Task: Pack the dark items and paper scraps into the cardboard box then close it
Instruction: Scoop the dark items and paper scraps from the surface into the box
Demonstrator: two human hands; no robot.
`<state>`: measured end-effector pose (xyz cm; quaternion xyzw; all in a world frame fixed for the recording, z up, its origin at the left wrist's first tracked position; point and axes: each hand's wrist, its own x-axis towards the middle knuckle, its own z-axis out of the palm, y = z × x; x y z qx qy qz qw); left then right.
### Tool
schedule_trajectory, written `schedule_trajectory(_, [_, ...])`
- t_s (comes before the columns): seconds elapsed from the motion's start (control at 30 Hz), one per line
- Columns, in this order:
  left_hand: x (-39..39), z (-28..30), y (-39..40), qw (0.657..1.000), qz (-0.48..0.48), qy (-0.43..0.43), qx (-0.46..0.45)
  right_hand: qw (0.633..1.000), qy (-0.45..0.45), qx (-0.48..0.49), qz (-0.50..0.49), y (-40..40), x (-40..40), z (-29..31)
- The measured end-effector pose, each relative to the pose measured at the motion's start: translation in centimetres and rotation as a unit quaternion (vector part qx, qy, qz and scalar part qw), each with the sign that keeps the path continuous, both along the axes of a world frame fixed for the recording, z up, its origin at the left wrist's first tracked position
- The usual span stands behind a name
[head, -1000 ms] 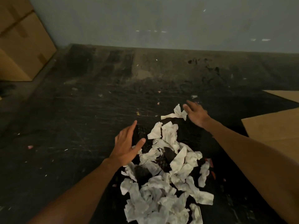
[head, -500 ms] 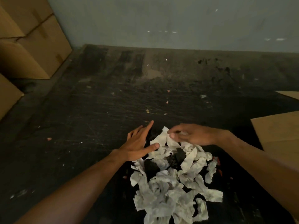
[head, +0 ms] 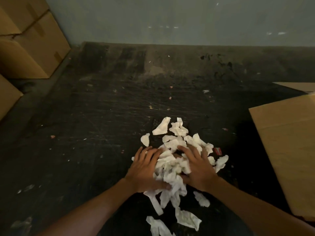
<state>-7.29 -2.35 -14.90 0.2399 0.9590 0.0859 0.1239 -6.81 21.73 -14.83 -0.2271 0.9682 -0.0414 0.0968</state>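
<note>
Both our hands are now pressing in on the heap, where half a second ago they were only reaching at its far edge. Our left hand (head: 144, 169) and right hand (head: 198, 169) are lying flat with fingers spread, apart from each other, bracketing the paper scraps (head: 172, 166) from either side without clamping anything yet. We are judging the scraps light, soft and loose, so scooping from underneath with palms squeezing together looks wisest; single pieces will be slipping out. Dark items are hiding under the paper, and we cannot make them out. Stray scraps are lying beyond and nearer us on the black desk (head: 85, 133). Our cardboard box (head: 286, 147) is waiting at the right.
</note>
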Motion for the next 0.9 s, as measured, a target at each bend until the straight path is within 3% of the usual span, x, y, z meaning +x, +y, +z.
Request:
schedule_trajectory(0.2, [2.6,-1.5,0.9,0.991,0.025,0.126,0.036,0.992,0.107,0.054,-0.036,0.1,1.5,-1.2])
schedule_trajectory(0.4, [2.5,0.0,1.5,0.996,0.053,0.066,0.036,0.993,0.069,0.009,-0.094,-0.6,0.9,0.8])
schedule_trajectory(0.53, [1.7,1.1,1.8,0.992,0.126,0.005,0.027,0.983,0.018,-0.082,-0.164,-0.3,-0.2,2.0])
schedule_trajectory(0.73, [3.3,3.9,0.4,0.965,0.241,0.013,0.1,0.949,-0.049,-0.21,-0.228,1.8,-1.0,5.6])
schedule_trajectory(0.9, [4.0,7.2,-0.2,0.944,0.294,0.051,0.141,0.931,-0.025,-0.286,-0.226,2.6,-1.5,10.1])
